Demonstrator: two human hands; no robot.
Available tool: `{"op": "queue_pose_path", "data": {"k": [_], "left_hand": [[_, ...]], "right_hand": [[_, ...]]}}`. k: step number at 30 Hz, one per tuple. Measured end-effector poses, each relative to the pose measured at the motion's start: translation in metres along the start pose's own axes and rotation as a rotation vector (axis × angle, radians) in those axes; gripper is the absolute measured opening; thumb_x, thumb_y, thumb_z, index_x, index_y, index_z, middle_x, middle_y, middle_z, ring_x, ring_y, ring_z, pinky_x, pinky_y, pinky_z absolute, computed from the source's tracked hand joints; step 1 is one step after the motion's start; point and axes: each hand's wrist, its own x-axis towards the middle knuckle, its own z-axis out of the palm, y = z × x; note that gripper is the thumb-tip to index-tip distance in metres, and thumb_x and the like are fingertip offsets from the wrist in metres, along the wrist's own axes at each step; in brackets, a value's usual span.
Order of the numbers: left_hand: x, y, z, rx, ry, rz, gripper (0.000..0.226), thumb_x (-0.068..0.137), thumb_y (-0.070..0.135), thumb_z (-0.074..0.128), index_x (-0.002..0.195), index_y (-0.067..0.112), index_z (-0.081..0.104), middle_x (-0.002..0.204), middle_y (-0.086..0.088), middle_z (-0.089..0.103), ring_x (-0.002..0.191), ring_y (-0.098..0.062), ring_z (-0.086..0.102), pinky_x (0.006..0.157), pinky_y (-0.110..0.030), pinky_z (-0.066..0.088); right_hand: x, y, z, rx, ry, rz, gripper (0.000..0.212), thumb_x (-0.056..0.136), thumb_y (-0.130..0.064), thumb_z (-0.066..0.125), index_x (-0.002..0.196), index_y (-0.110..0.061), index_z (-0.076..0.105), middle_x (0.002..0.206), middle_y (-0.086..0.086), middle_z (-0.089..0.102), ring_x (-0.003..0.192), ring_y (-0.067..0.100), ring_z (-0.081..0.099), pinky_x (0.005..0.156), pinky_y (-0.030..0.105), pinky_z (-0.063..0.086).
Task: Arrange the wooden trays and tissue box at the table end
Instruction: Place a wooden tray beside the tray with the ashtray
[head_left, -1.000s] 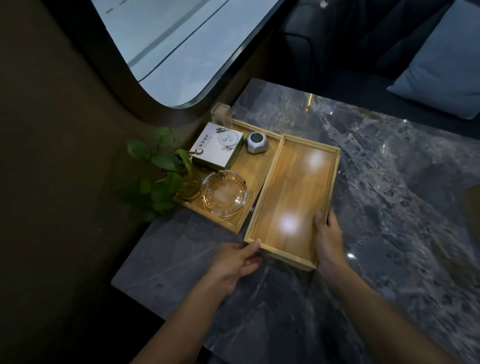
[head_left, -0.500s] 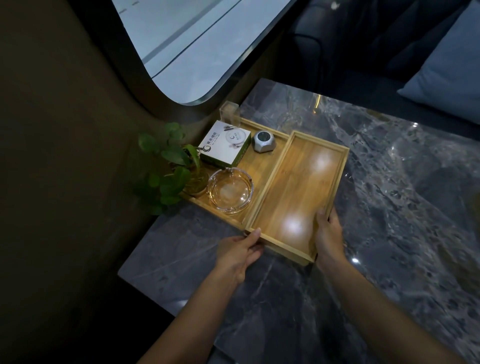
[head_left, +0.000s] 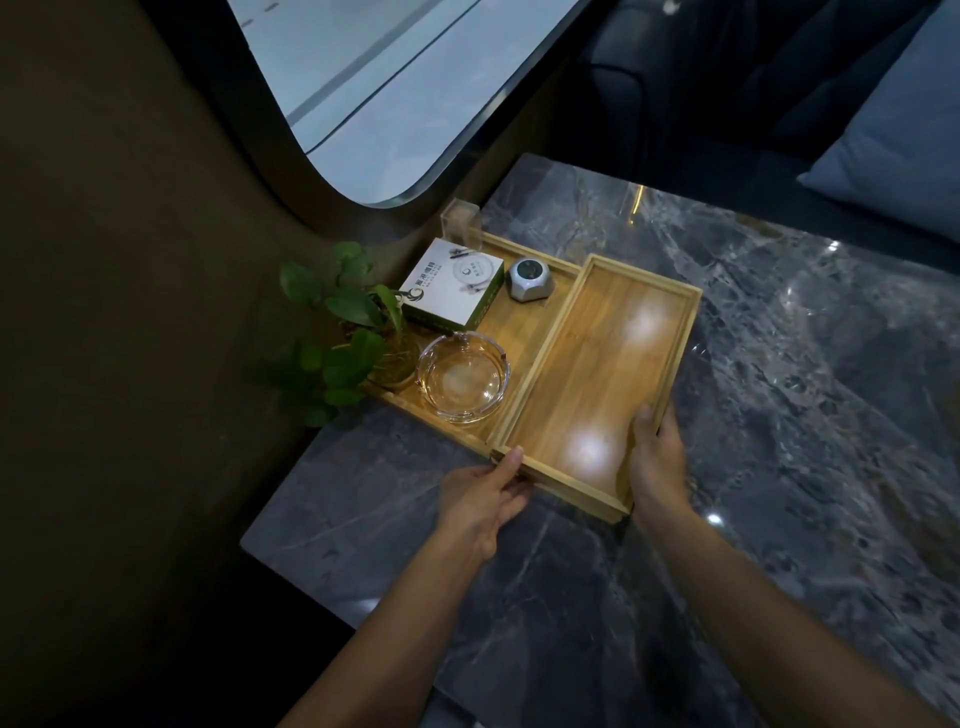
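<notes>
Hiding tray corner, right hand grips rim.

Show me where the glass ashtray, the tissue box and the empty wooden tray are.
glass ashtray (head_left: 464, 378), head view, middle of its bowl.
tissue box (head_left: 453, 285), head view, printed top face.
empty wooden tray (head_left: 597, 374), head view, bare floor.

The tissue box, beside the glass ashtray, carries a round emblem, a green logo and a line of printed characters on its lid, too small to read.
</notes>
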Motion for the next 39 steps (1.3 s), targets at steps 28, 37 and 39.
{"op": "queue_pose_path", "data": {"k": [28, 37, 39], "left_hand": [[-0.024, 0.025, 0.004, 0.93, 0.333, 0.738, 0.04, 0.088, 0.034, 0.055, 0.122, 0.014, 0.048, 0.121, -0.007, 0.059, 0.101, -0.017, 0.056, 0.081, -0.028, 0.041], [-0.015, 0.004, 0.096, 1.496, 0.001, 1.265, 0.047, 0.083, 0.038, 0.056, 0.118, 0.007, 0.052, 0.119, -0.017, 0.061, 0.108, -0.034, 0.055, 0.093, -0.043, 0.044], [-0.011, -0.005, 0.115, 1.476, -0.073, 1.292, 0.045, 0.083, 0.039, 0.057, 0.116, 0.008, 0.053, 0.117, -0.016, 0.061, 0.109, -0.033, 0.055, 0.094, -0.042, 0.043]], "right_hand": [[0.003, -0.015, -0.027, -0.336, 0.015, -0.142, 0.074, 0.088, -0.049, 0.049, 0.146, -0.02, 0.013, 0.154, 0.005, 0.021, 0.138, 0.024, 0.022, 0.112, 0.049, 0.023], [-0.003, -0.031, -0.084, -0.603, 0.055, -0.411, 0.071, 0.086, -0.036, 0.059, 0.143, -0.011, 0.026, 0.15, 0.013, 0.03, 0.138, 0.024, 0.026, 0.113, 0.044, 0.022], [0.0, -0.033, -0.103, -0.645, 0.061, -0.423, 0.071, 0.087, -0.038, 0.058, 0.143, -0.011, 0.024, 0.15, 0.012, 0.029, 0.137, 0.024, 0.026, 0.112, 0.044, 0.023]]}}
